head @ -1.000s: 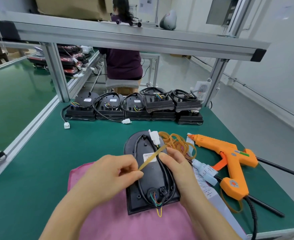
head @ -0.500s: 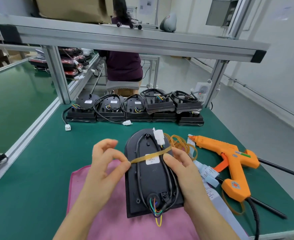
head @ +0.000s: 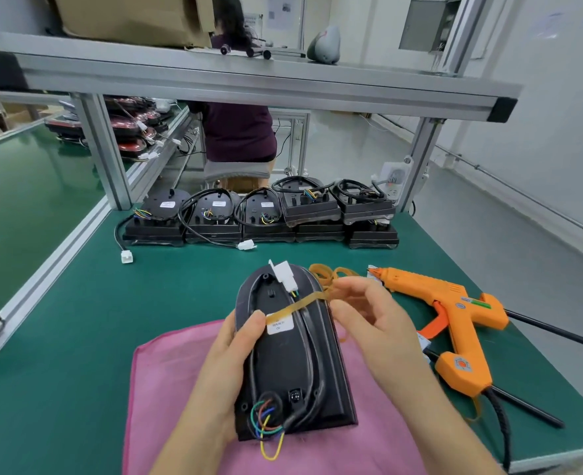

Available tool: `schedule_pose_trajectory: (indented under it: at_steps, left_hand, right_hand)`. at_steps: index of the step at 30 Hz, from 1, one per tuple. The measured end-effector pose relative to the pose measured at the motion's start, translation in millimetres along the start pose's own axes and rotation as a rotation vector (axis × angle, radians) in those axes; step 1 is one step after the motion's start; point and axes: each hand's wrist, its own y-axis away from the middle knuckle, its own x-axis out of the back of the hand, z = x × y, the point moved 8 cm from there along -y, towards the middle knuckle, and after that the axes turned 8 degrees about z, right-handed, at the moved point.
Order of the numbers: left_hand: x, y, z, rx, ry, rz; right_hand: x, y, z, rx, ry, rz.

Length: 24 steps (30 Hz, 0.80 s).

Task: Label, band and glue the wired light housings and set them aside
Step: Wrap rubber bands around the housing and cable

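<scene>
Stretching the rubber band [head: 300, 305] across the housing [head: 283, 365] on the pink cloth [head: 166, 389], I'm at the banding step. My left grip [head: 228, 365] clasps the housing's edge, thumb pinning the band. My right grip [head: 375, 323] pinches its free loop. Next, I judge, that loop must hook over the far end.

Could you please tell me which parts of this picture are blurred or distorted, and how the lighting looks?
Head view: the right hand, pinching the tan rubber band over the black wired light housing, is motion-blurred at its fingers; the left hand and orange glue gun are sharp. Head view: wide-angle distortion leans the aluminium frame posts outward; lighting is even, no harsh glare.
</scene>
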Motion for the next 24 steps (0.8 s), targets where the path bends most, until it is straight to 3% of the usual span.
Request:
schedule_pose_trajectory:
  at_steps: [4,6,10,15,24]
  left_hand:
    - [0,0,3,-0.01,-0.019,-0.053]
    - [1,-1,4,-0.031,-0.039,-0.064]
    - [7,-2,5,-0.039,-0.048,-0.047]
    - [16,-2,9,-0.05,-0.031,-0.024]
    - [15,-1,6,-0.056,-0.022,-0.032]
  right_hand:
    - [-10,-12,-35,0.407,0.631,-0.23]
    - [-17,-17,-41,0.495,0.764,-0.34]
    - [-24,-16,-36,0.488,0.728,-0.49]
    - [-19,-7,-29,0.486,0.632,-0.501]
    - [-19,-4,-15,0.258,0.542,-0.572]
